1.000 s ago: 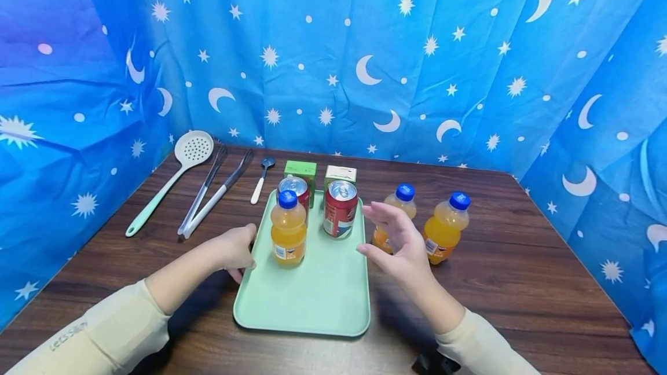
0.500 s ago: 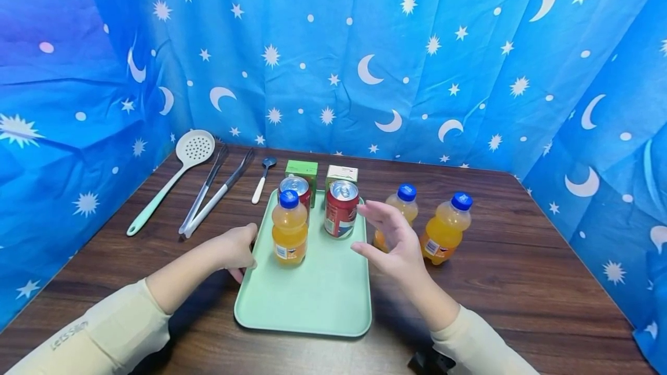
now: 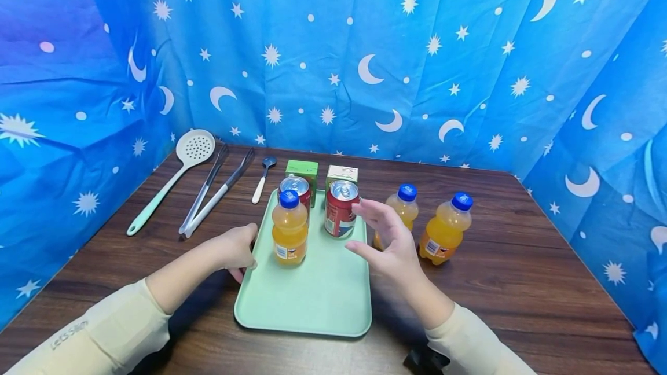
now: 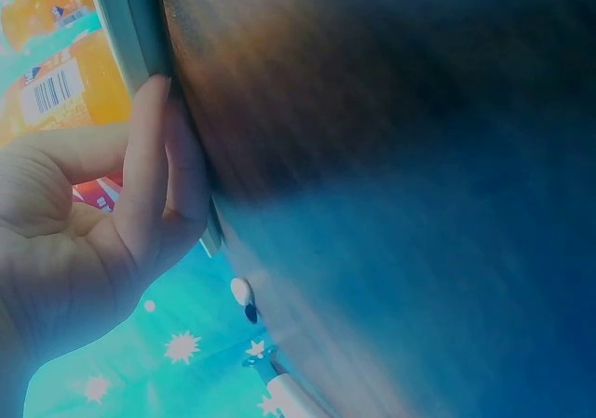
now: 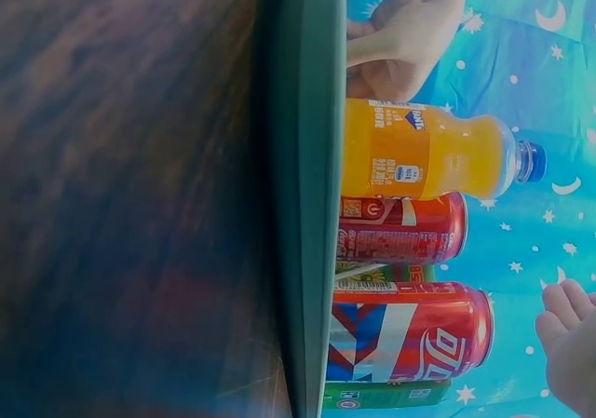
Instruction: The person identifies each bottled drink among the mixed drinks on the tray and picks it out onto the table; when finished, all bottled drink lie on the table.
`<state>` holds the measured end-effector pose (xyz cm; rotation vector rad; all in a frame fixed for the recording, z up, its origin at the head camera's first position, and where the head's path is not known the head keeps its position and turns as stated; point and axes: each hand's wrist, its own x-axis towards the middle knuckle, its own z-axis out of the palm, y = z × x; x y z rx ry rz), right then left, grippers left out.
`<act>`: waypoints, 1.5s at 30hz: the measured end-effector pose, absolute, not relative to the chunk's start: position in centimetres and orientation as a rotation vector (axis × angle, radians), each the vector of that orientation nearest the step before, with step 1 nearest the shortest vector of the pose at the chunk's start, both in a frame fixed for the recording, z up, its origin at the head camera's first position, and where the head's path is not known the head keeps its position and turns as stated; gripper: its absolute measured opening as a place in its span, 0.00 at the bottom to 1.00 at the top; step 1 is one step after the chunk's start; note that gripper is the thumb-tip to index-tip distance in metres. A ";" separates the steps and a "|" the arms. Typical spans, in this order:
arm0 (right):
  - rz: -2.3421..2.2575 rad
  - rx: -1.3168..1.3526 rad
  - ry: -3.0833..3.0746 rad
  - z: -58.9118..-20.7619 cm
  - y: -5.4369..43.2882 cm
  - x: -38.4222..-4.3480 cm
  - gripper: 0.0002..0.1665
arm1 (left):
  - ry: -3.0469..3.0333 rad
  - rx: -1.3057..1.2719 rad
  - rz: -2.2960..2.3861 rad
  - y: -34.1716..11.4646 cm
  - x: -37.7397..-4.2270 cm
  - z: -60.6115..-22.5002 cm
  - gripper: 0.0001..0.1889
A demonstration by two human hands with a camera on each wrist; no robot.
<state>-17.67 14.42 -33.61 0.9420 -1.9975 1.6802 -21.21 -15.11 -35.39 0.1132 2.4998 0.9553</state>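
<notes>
My left hand (image 3: 237,250) holds the left rim of a pale green tray (image 3: 307,305); in the left wrist view its fingers (image 4: 144,171) lie along the tray's outer side. On the tray an orange drink bottle (image 3: 289,230) with a blue cap stands upright, a red soda can (image 3: 298,185) partly hidden behind it. To their right stands another red soda can (image 3: 341,210). My right hand (image 3: 393,245) is held over the tray's right edge near that can, thumb and fingers spread and holding nothing. In the right wrist view its fingers (image 5: 568,316) show at the edge.
Two drink cartons, one green (image 3: 302,168) and one white-topped (image 3: 342,173), stand behind the cans. Two more orange drink bottles, one partly behind my hand (image 3: 406,207) and one farther right (image 3: 445,230), stand right of the tray. A skimmer (image 3: 179,169), tongs (image 3: 216,195) and spoon (image 3: 262,181) lie left.
My right hand has moved slightly left, over the tray's right edge and closer to the right-hand soda can. The left hand keeps its place on the tray rim.
</notes>
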 end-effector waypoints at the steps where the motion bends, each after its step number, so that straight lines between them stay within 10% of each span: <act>1: 1.683 0.941 -1.997 -33.6 14.4 -17.6 0.37 | 2.500 0.113 0.959 -15.1 -21.2 -35.4 0.19; 45: 1.720 0.954 -2.019 -33.3 12.8 -17.7 0.36 | 2.496 0.127 0.960 -15.0 -21.0 -34.8 0.19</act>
